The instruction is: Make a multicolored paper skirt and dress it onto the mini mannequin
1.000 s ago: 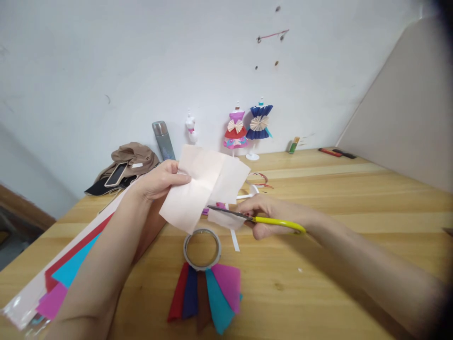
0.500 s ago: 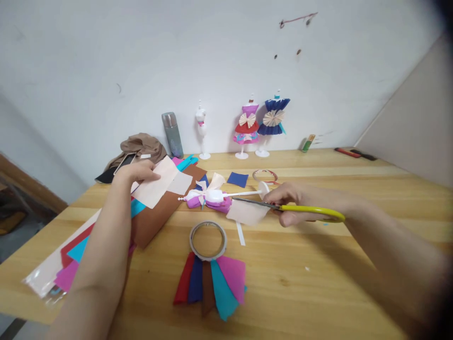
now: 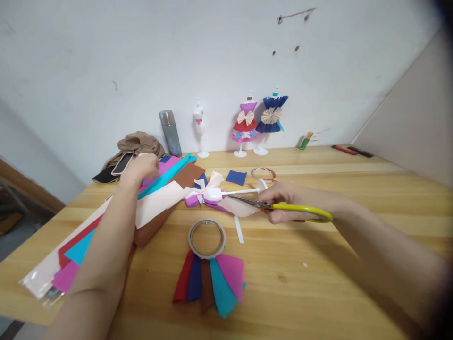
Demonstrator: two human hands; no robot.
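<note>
Nearest the camera, five paper pieces [image 3: 208,283] lie fanned on the table: red, navy, brown, teal and magenta. Their narrow ends meet at one roll of tape [image 3: 207,238] lying flat, and one thin white strip [image 3: 239,230] lies just right of it.

Beyond the roll, the right hand [image 3: 283,207] is clenched around one pair of yellow-handled scissors [image 3: 300,209], with fingers through the loops and the blades pointing left. The blade tips sit over a small peach paper offcut [image 3: 242,208] on the table, just beside a toy mannequin [image 3: 210,194] lying on its side with a pale bow.

On the left, the forearm runs along a clear packet of coloured sheets [image 3: 53,274]. The left hand [image 3: 141,166] rests, fingers curled, at the far end of a spread of loose sheets, where a long peach sheet [image 3: 159,202] lies on top. Whether the hand pinches any of them cannot be told.

Farther back are one blue paper square [image 3: 236,177] and one thin ring [image 3: 264,174]. Along the wall stand three small mannequins [image 3: 244,125], two dressed and one bare, with one grey flask [image 3: 169,133]. One phone [image 3: 122,163] lies on a brown cloth bundle [image 3: 139,141].

The table [image 3: 354,264] is pale, grained wood. The wall [image 3: 141,56] is white and scuffed, with a few small marks high up.
</note>
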